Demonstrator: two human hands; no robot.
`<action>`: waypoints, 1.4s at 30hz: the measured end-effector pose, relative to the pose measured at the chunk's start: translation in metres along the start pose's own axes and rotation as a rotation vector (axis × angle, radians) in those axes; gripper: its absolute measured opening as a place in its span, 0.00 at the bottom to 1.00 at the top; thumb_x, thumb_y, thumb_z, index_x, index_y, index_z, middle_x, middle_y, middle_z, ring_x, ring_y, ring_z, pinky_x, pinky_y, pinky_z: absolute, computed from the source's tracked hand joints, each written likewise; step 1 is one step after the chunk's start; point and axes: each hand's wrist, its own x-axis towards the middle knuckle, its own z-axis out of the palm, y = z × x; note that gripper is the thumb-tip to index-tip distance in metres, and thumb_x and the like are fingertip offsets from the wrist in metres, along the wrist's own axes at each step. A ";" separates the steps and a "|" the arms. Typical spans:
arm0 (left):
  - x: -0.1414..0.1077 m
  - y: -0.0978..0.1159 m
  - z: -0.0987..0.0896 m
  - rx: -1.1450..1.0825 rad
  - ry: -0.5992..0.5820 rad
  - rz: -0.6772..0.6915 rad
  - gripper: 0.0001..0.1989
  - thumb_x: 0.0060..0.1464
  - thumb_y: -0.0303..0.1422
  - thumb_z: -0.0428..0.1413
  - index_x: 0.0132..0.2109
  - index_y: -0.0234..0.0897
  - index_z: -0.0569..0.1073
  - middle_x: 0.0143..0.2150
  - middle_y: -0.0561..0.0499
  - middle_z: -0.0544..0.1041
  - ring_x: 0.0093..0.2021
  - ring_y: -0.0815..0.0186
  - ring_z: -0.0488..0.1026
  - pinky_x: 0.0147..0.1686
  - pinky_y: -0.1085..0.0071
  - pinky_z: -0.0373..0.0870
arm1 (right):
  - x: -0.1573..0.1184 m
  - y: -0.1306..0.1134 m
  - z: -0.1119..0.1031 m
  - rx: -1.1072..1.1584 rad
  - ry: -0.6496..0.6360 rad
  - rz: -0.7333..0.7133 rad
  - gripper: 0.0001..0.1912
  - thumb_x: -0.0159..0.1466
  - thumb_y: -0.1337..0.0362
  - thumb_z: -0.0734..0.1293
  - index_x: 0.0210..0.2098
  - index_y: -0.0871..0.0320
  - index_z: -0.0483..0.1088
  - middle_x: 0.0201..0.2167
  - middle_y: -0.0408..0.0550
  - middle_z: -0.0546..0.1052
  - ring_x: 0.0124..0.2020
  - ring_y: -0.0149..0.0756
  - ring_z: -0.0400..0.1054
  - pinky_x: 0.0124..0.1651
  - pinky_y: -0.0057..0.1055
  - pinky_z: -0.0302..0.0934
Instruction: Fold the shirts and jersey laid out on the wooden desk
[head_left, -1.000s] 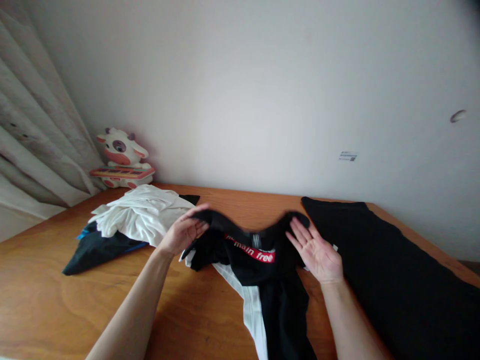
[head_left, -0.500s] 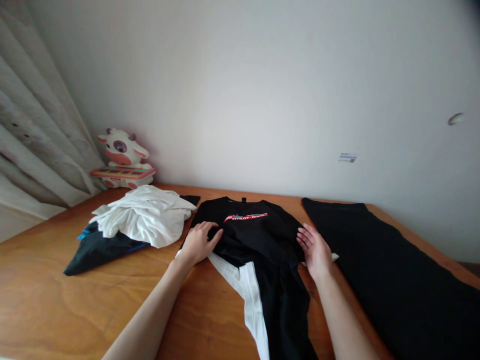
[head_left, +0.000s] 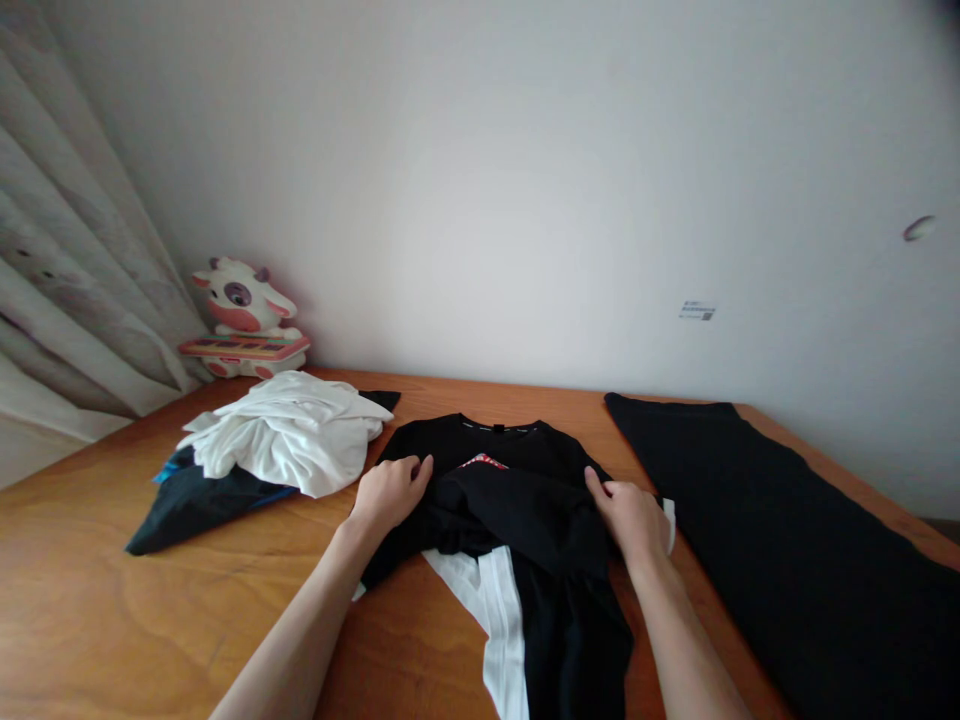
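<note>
A black T-shirt (head_left: 517, 505) lies bunched on the wooden table in front of me, its collar toward the wall and white trim on its sleeves. A fold of cloth covers most of the red-and-white print on its chest. My left hand (head_left: 390, 492) is closed on the shirt's left side, thumb against the curled fingers. On the opposite side my right hand (head_left: 628, 512) pinches the shirt near the right sleeve. A black-and-white length of cloth (head_left: 506, 625) trails from the shirt toward me; where it joins is hidden in the folds.
Left of the shirt, a crumpled white garment (head_left: 292, 430) rests on a dark, blue-edged one (head_left: 202, 510). Behind them stands a cow-shaped toy keyboard (head_left: 244, 325) by the curtain (head_left: 67, 260). Black trousers or similar dark cloth (head_left: 780, 520) spread along the right of the wooden table (head_left: 150, 620).
Both hands have closed on the shirt's sides. The collar has shifted toward me, and the chest cloth has lifted into a fold over the print.
</note>
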 end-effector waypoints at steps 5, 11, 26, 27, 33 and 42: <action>0.002 -0.006 0.015 0.009 0.156 0.150 0.18 0.60 0.35 0.55 0.56 0.37 0.72 0.59 0.40 0.75 0.59 0.50 0.70 0.55 0.59 0.66 | 0.006 0.004 0.015 0.109 0.096 -0.277 0.31 0.61 0.48 0.66 0.58 0.59 0.69 0.55 0.60 0.76 0.54 0.51 0.72 0.52 0.43 0.65; 0.007 -0.011 0.005 -0.120 0.076 -0.093 0.20 0.68 0.43 0.45 0.58 0.37 0.67 0.43 0.43 0.83 0.46 0.52 0.80 0.45 0.62 0.72 | 0.003 0.000 0.011 0.057 -0.111 -0.075 0.32 0.62 0.36 0.61 0.46 0.57 0.74 0.40 0.62 0.81 0.44 0.56 0.76 0.42 0.42 0.66; 0.006 -0.012 0.002 -0.174 0.119 -0.134 0.10 0.67 0.39 0.47 0.49 0.42 0.68 0.38 0.49 0.83 0.39 0.56 0.81 0.38 0.68 0.67 | 0.014 0.007 0.000 0.713 0.163 0.133 0.27 0.61 0.43 0.60 0.38 0.58 0.78 0.36 0.54 0.82 0.47 0.52 0.75 0.49 0.39 0.67; 0.006 -0.011 0.002 -0.164 0.113 -0.137 0.10 0.67 0.41 0.47 0.48 0.42 0.68 0.38 0.48 0.83 0.40 0.55 0.81 0.37 0.68 0.67 | 0.013 0.007 0.000 0.681 0.106 0.099 0.25 0.59 0.44 0.62 0.38 0.57 0.78 0.37 0.54 0.82 0.47 0.52 0.75 0.49 0.40 0.67; 0.005 -0.012 0.008 -0.016 0.009 -0.117 0.18 0.66 0.48 0.46 0.37 0.42 0.71 0.33 0.46 0.81 0.38 0.53 0.81 0.35 0.67 0.66 | 0.009 0.005 0.008 0.523 -0.119 -0.075 0.25 0.55 0.57 0.63 0.50 0.53 0.76 0.49 0.52 0.81 0.52 0.50 0.74 0.57 0.46 0.63; 0.005 -0.015 0.006 -0.041 -0.049 -0.040 0.17 0.63 0.48 0.51 0.47 0.40 0.74 0.45 0.41 0.83 0.46 0.49 0.80 0.41 0.63 0.69 | -0.003 -0.011 -0.008 0.616 -0.044 -0.213 0.20 0.62 0.45 0.63 0.31 0.53 0.78 0.36 0.50 0.83 0.44 0.47 0.76 0.53 0.40 0.64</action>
